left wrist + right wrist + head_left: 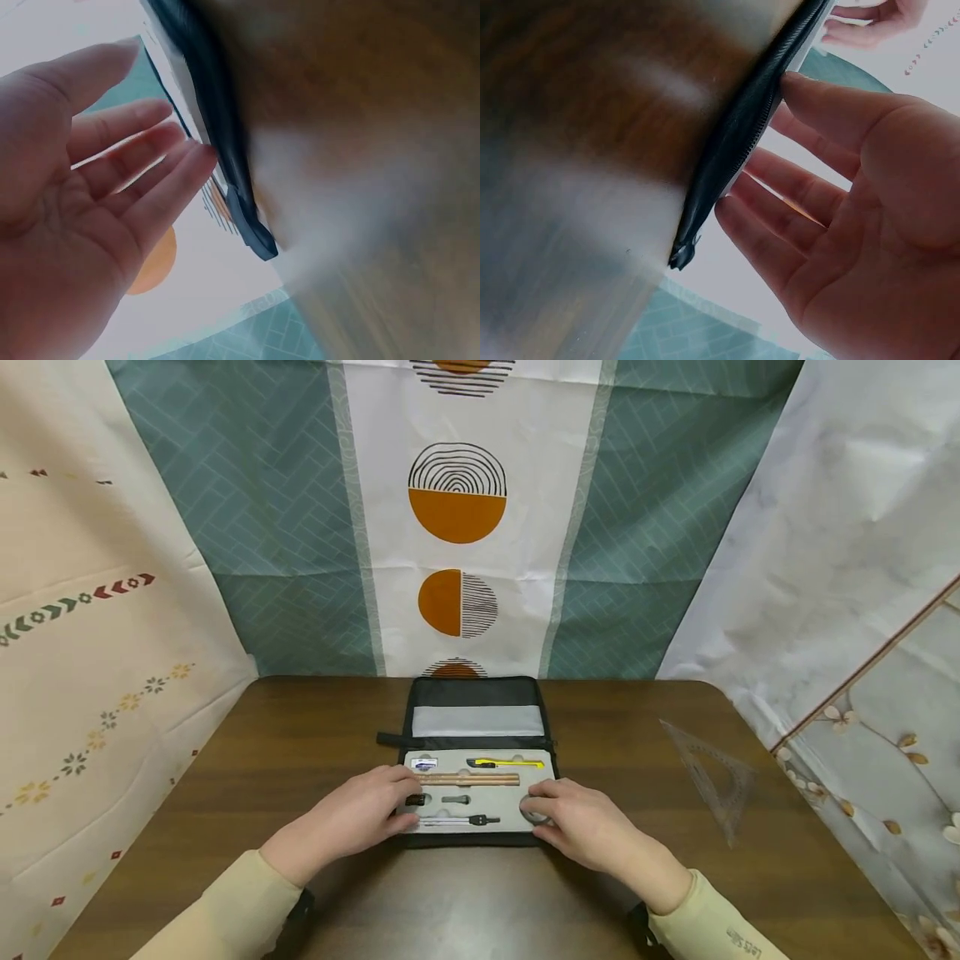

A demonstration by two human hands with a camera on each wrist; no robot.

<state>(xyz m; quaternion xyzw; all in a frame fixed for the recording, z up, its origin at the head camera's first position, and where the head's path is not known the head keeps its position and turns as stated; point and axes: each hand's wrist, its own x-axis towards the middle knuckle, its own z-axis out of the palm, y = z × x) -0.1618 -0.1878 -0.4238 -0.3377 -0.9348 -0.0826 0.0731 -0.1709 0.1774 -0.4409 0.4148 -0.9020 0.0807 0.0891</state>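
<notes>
A black zip case lies unfolded on the table, its grey insert holding drawing tools. In the insert are wooden pencils, a yellow utility knife, a white eraser, a small grey metal piece and a compass. My left hand is at the insert's left end, fingers loosely bent over its edge, close to a small dark item. At the right end, my right hand has its fingertips around a round grey spot, partly covered. The right wrist view shows relaxed fingers along the zipped edge.
A clear set square lies on the brown table to the right. A strap sticks out from the case's left side. Patterned cloths hang behind the table and at both sides.
</notes>
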